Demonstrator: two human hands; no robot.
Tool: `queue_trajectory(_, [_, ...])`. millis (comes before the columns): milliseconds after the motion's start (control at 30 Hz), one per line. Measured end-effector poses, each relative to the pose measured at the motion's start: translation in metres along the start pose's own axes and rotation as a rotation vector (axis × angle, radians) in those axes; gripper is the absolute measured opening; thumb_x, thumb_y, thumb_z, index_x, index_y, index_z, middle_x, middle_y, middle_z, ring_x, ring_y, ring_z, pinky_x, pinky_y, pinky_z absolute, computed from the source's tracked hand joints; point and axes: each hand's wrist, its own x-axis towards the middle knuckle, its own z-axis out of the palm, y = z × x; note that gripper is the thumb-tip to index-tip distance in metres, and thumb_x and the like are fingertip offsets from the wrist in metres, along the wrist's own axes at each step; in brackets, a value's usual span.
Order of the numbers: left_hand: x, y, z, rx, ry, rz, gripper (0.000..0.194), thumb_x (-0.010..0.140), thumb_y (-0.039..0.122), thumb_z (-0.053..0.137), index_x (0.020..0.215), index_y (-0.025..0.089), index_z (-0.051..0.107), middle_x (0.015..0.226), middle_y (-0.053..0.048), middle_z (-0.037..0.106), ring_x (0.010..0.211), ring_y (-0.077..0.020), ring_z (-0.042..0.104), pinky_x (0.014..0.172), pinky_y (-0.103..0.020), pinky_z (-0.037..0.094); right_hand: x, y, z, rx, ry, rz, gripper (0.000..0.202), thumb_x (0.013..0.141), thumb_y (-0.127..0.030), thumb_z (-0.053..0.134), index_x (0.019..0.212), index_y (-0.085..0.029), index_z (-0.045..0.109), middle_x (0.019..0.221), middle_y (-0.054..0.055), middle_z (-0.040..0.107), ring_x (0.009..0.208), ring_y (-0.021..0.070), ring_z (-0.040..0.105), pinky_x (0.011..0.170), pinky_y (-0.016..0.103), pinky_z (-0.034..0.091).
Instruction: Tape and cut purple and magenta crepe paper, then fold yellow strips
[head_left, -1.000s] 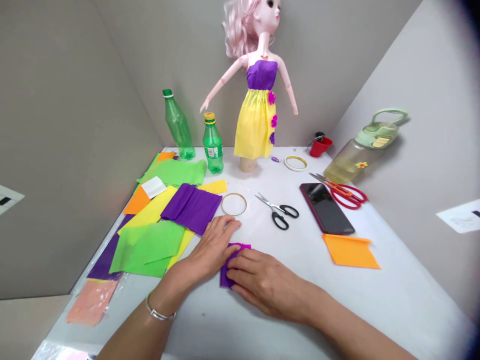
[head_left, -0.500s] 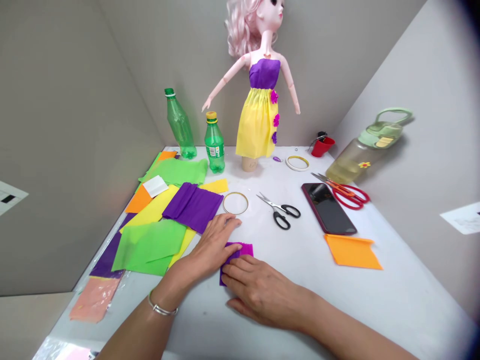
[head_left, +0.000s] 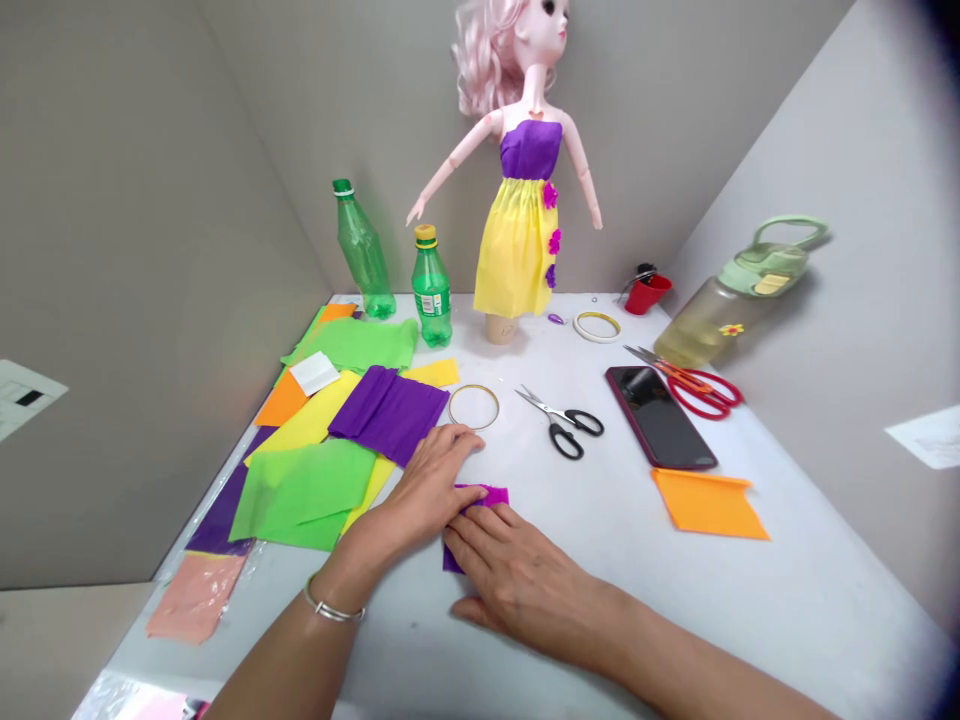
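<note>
A small folded piece of purple crepe paper point(head_left: 452, 561), with a magenta strip point(head_left: 497, 494) at its far edge, lies on the white table and is mostly covered by my hands. My right hand point(head_left: 517, 575) rests flat over it, fingers stretched out and thumb apart. My left hand point(head_left: 431, 485) lies palm down at its left, fingers extended and thumb tip on the paper's far edge. Just beyond the left fingers are a thin tape ring point(head_left: 474, 407) and a larger purple crepe sheet point(head_left: 394, 415). Black-handled scissors point(head_left: 562, 420) lie open to the right.
At the back stands a doll point(head_left: 517, 225) in a purple and yellow dress. Green bottles point(head_left: 433, 300) are left of it. Green sheets point(head_left: 307, 490) lie at left. On the right are a phone point(head_left: 660, 417), red-handled scissors point(head_left: 705, 390), orange paper point(head_left: 709, 505) and a water bottle point(head_left: 697, 318).
My right hand's fingers have slid slightly up over the purple paper, covering more of its far part. The left hand stays in place; the whole view has shifted a little.
</note>
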Motion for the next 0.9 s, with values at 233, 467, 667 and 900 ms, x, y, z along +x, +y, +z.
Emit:
queue_trajectory(233, [0.009,0.001,-0.002,0.063,-0.023,-0.004,0.047,0.077,0.022,0.075,0.119,0.024,0.054,0.129,-0.006,0.051,0.118,-0.0255,0.047,0.104,-0.042,0.041,-0.004,-0.002,0.016,-0.1,0.082,0.064,0.073,0.089,-0.052,0.063,0.136,0.002,0.048,0.128,0.023,0.061,0.12,0.0371,0.052,0.101,0.048,0.042])
queue_trajectory(467, [0.016,0.006,-0.008,0.111,-0.087,-0.05,0.045,0.077,0.023,0.073,0.118,0.025,0.054,0.126,-0.005,0.051,0.113,-0.0262,0.048,0.099,-0.043,0.042,0.003,-0.01,0.021,-0.152,0.1,0.135,0.085,0.083,-0.063,0.063,0.134,0.003,0.05,0.125,0.025,0.062,0.119,0.0387,0.052,0.099,0.048,0.042])
queue_trajectory(667, [0.018,0.012,-0.012,0.158,-0.113,-0.052,0.042,0.078,0.02,0.07,0.117,0.025,0.055,0.125,-0.006,0.051,0.112,-0.0266,0.047,0.096,-0.042,0.043,0.007,-0.014,0.023,-0.099,0.086,0.23,0.086,0.079,-0.068,0.064,0.133,-0.002,0.052,0.13,0.024,0.06,0.124,0.0383,0.05,0.103,0.051,0.038])
queue_trajectory(900, [0.025,0.027,-0.023,0.26,-0.192,-0.052,0.039,0.077,0.022,0.072,0.112,0.023,0.055,0.119,-0.007,0.052,0.11,-0.0268,0.049,0.092,-0.041,0.044,0.007,-0.016,0.01,-0.081,0.072,0.161,0.081,0.078,-0.069,0.064,0.125,-0.004,0.058,0.123,0.02,0.065,0.114,0.0362,0.056,0.098,0.047,0.043])
